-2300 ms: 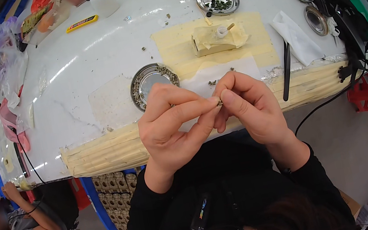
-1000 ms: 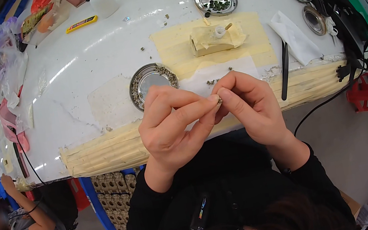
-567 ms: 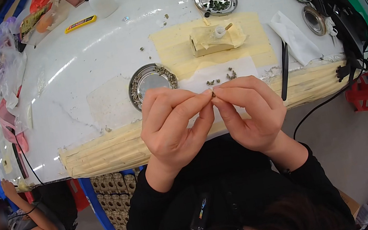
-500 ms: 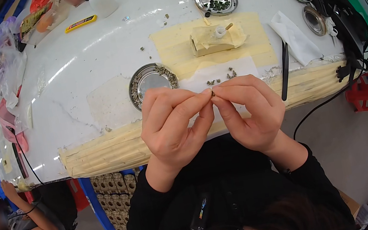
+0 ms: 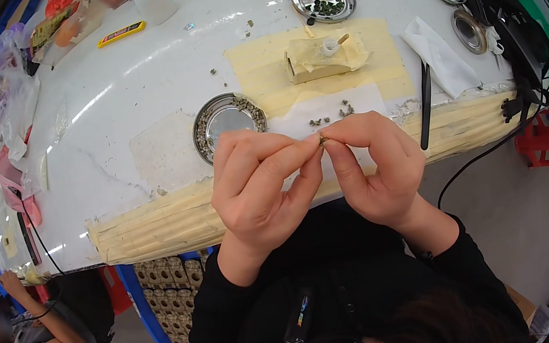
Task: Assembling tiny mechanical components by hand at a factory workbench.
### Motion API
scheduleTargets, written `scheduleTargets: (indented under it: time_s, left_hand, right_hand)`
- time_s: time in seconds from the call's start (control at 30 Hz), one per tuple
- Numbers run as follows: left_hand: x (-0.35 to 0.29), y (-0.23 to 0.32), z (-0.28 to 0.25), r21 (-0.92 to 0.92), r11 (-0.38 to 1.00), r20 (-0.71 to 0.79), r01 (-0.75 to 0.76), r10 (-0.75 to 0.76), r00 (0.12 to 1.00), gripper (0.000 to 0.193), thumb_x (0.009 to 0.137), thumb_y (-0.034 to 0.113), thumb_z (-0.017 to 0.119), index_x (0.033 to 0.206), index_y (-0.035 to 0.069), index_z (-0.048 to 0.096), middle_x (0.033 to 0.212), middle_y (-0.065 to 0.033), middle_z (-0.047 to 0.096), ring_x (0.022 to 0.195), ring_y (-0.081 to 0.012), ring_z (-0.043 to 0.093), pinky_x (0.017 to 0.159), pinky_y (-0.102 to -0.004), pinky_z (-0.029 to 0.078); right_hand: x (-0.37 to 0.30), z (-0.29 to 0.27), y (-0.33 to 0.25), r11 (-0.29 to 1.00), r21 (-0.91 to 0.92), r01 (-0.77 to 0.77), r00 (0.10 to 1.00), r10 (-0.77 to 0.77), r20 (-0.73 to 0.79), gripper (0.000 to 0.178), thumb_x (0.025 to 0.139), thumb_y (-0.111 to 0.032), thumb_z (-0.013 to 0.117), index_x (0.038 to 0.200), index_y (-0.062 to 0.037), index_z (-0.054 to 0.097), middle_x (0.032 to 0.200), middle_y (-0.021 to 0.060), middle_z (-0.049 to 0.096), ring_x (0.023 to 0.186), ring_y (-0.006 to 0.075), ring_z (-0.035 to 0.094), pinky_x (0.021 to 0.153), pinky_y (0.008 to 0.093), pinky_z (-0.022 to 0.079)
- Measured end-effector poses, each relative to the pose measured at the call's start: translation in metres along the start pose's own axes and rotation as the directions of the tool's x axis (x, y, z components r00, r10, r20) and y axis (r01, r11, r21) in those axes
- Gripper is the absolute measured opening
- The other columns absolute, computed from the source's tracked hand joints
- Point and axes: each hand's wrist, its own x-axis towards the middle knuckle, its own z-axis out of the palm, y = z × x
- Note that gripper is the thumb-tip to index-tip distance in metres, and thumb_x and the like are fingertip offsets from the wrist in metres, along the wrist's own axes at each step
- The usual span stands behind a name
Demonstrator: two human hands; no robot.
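Observation:
My left hand (image 5: 255, 186) and my right hand (image 5: 385, 163) meet fingertip to fingertip above the table's near edge. Pinched between them is a tiny dark brownish piece (image 5: 322, 140), mostly covered by the fingers. Both thumbs point up from below, the right one a little apart from the left. Just beyond my fingers, several similar small pieces (image 5: 346, 110) lie on a white sheet (image 5: 294, 118). A round metal dish (image 5: 230, 122) with many such bits around its inside stands behind my left hand.
Beyond the sheet, a tape-covered block (image 5: 314, 65) holds a small cup with a stick. A metal plate (image 5: 350, 9) bears dark green pieces. At right lie a black tweezer-like tool (image 5: 426, 104) and a white cloth (image 5: 442, 61). Another person's arm (image 5: 52, 324) shows at far left.
My right thumb has drawn slightly away from the left fingertips, and more of the tiny piece shows. The hands otherwise keep their place.

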Motion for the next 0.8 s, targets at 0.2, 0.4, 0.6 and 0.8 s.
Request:
scheduleTargets:
  time_s: [0.2, 0.4, 0.6, 0.8]
  left_hand:
    - [-0.001, 0.0, 0.002, 0.053, 0.999, 0.002, -0.005, 0.005, 1.0, 0.031, 0.059, -0.007, 0.078, 0.087, 0.005, 0.072, 0.078, -0.0022, 0.063, 0.07, -0.0199, 0.056, 0.06, -0.03, 0.043]
    - [0.0, 0.0, -0.001, -0.029, 1.0, 0.019, 0.003, -0.002, 1.0, 0.03, 0.059, -0.005, 0.079, 0.087, 0.005, 0.073, 0.079, -0.0022, 0.064, 0.07, -0.0193, 0.056, 0.061, -0.0291, 0.043]
    - [0.0, -0.002, -0.005, -0.189, 0.98, 0.059, 0.067, -0.057, 0.997, 0.03, 0.061, -0.004, 0.08, 0.088, 0.007, 0.074, 0.079, -0.0018, 0.065, 0.07, -0.0179, 0.057, 0.061, -0.0284, 0.043]
    - [0.002, -0.001, -0.005, -0.17, 0.984, 0.049, 0.058, -0.05, 0.998, 0.03, 0.061, -0.004, 0.08, 0.088, 0.007, 0.074, 0.079, -0.0016, 0.064, 0.071, -0.0182, 0.057, 0.061, -0.0285, 0.044]
  right_hand:
    - [0.001, 0.004, 0.002, 0.988, -0.101, 0.119, 0.992, -0.122, -0.028, 0.014, 0.077, 0.003, 0.073, 0.089, -0.0001, 0.066, 0.08, 0.0103, 0.066, 0.067, 0.0227, 0.065, 0.06, 0.0301, 0.053]
    - [-0.004, -0.004, -0.003, 0.767, 0.446, -0.461, 0.887, 0.41, 0.212, 0.007, 0.093, -0.005, 0.063, 0.091, 0.0018, 0.06, 0.083, 0.0073, 0.066, 0.074, 0.0117, 0.065, 0.065, 0.0252, 0.054]
    - [0.001, -0.012, -0.005, 0.346, 0.625, -0.7, 0.706, 0.473, 0.527, 0.015, 0.102, -0.013, 0.051, 0.098, 0.0006, 0.055, 0.084, 0.0043, 0.063, 0.075, 0.0094, 0.064, 0.07, 0.0228, 0.054]
    - [0.0, -0.012, -0.003, 0.249, 0.648, -0.72, 0.679, 0.446, 0.583, 0.016, 0.102, -0.015, 0.05, 0.098, 0.0003, 0.055, 0.087, 0.0048, 0.063, 0.077, 0.009, 0.064, 0.072, 0.0228, 0.054]
